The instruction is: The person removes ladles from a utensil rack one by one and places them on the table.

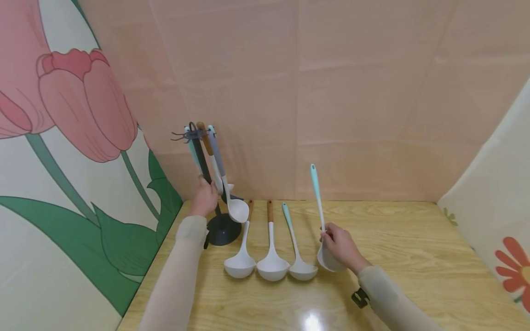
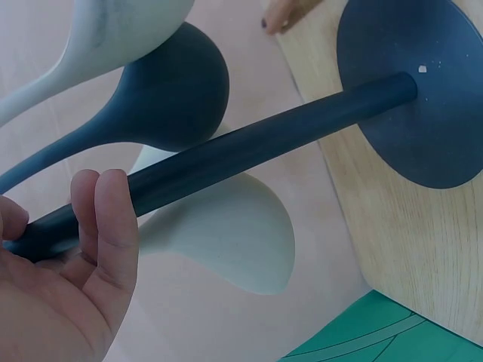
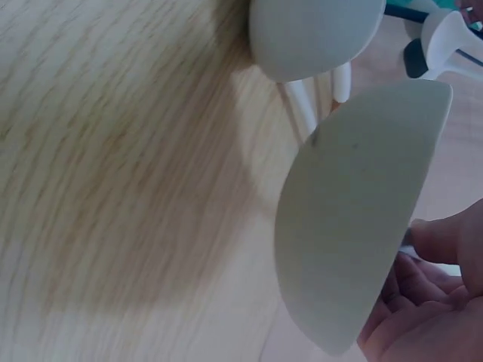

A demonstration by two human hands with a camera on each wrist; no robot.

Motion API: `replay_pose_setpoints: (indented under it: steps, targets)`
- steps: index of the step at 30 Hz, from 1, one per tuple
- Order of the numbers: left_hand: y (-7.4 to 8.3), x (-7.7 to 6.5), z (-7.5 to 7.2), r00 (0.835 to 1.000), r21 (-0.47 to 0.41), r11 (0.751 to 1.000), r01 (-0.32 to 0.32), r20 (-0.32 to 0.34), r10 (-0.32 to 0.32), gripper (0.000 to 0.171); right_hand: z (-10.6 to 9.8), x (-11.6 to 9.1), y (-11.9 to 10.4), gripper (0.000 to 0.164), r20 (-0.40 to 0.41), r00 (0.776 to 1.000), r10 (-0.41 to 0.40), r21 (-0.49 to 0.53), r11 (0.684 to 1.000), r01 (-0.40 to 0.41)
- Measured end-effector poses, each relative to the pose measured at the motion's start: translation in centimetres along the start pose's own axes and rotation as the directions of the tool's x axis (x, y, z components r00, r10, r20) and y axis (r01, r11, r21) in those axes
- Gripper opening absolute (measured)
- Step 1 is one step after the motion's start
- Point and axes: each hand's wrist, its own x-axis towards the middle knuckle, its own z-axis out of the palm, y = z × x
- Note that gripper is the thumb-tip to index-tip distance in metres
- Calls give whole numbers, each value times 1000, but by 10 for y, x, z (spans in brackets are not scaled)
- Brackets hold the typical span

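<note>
My left hand (image 1: 204, 196) grips the pole of a black utensil stand (image 1: 223, 230), its fingers curled round the pole (image 2: 264, 143) in the left wrist view. Several ladles hang from the stand's hooks, among them one with a grey-purple handle (image 1: 217, 156) and a dark one (image 2: 181, 90). At the right, my right hand (image 1: 342, 247) pinches a white ladle (image 1: 316, 181) with a turquoise handle, low on its shaft. That ladle stands nearly upright, handle up; its bowl (image 3: 351, 219) looms large in the right wrist view.
Between the hands, three white ladles lie side by side: two with brown handles (image 1: 240, 265) (image 1: 273, 268) and one with a turquoise handle (image 1: 303, 270). The wooden table (image 1: 414, 248) meets a pink backdrop (image 1: 352, 101) behind. A tulip-print cloth (image 1: 74, 101) borders the left.
</note>
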Motion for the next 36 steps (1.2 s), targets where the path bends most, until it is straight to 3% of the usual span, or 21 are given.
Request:
replay_pose_setpoints:
  steps: [10,25,36]
  targets:
    - [2,3,0,1000,-12,1000,8,20,-8,63,3,-5,17,13,106,984,144,-56,989,-139]
    - [0,4,2,1000,-11,1000,-9,-17,9,61,15,-3,24,11,171,971,167,-115,982,-148]
    - [-2,7,4,1000,1,1000,-7,-24,7,61,26,2,26,10,207,946,250,-132,965,-226]
